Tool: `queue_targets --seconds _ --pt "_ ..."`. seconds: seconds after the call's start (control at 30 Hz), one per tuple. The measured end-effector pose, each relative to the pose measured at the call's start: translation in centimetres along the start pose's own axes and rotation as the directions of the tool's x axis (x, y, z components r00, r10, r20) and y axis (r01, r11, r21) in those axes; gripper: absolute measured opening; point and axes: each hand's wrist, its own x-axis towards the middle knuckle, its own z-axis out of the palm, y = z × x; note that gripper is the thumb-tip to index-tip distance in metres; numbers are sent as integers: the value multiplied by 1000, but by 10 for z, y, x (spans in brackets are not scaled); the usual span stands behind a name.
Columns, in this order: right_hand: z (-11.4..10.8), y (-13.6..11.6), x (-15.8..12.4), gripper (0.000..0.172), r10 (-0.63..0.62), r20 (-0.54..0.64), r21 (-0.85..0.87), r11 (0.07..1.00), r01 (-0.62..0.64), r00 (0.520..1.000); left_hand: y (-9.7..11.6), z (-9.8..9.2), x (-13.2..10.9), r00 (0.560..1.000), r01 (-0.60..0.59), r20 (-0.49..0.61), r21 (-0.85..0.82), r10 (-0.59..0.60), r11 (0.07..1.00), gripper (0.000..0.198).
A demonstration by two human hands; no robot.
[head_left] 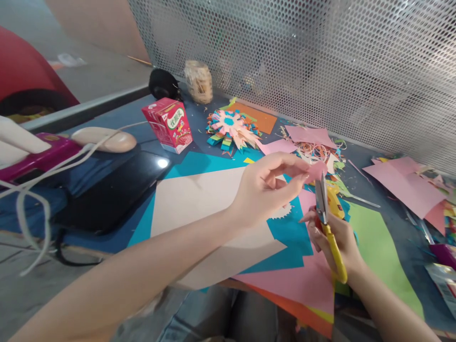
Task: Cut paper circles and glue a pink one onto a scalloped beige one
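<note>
My left hand pinches a small piece of pink paper between thumb and fingertips, raised over the sheets. Yellow-handled scissors are gripped in my right hand, blades pointing up. Their tips meet the lower edge of the pink piece; whether they cut into it I cannot tell. Beneath my hands lie a large pale sheet, blue paper and pink paper, stacked unevenly. A white zigzag-edged paper piece is partly hidden behind my left hand.
Behind the sheets sit a layered paper flower, a red drink carton and a jar. A black tablet-like slab and white cables lie left. Paper scraps and pink sheets lie right, before a perforated metal panel.
</note>
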Motion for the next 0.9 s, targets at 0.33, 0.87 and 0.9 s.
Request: queue_targets --seconds 0.33,0.87,0.9 --pt "1 -7 2 28 68 -9 85 994 -67 998 1 -1 -1 1000 21 2 18 -21 1000 9" --pt "0 3 1 24 29 -1 50 998 -29 1000 3 -1 -2 999 30 35 36 -31 999 5" --pt "-1 3 1 23 34 -6 46 998 -34 999 3 -1 -2 999 39 35 37 -41 999 5"
